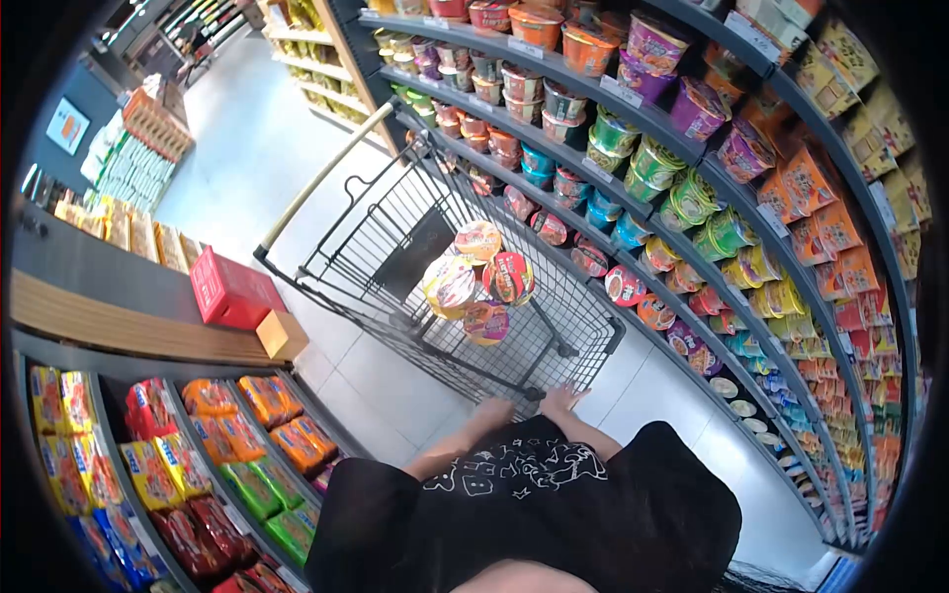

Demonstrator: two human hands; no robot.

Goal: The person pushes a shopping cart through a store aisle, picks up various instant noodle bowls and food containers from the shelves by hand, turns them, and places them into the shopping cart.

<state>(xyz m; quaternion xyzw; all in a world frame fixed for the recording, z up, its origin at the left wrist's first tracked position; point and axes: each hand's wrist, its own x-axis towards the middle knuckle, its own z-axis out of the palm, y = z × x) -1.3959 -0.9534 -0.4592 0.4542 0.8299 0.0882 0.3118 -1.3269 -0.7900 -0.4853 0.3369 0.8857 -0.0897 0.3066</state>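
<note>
A black wire shopping cart (583,366) stands in front of me in the aisle, its yellowish handle bar (326,178) at the far end. Inside lie several instant noodle cups: a yellow and white one (451,285), a red and black one (508,279), an orange one (477,241) and a purple one (485,323). My left hand (494,413) is by the near end of the cart; its fingers are blurred. Close beside it, my right hand (561,399) is at the same near edge, fingers stretched out and apart. I cannot tell whether either hand touches the wire.
Curved shelves (554,128) with rows of noodle cups and packets run along the right. On the left, a lower shelf (222,484) carries bagged noodles. A red box (232,287) and a small cardboard box (283,336) jut out near the cart. Tiled floor (366,390) surrounds the wheels.
</note>
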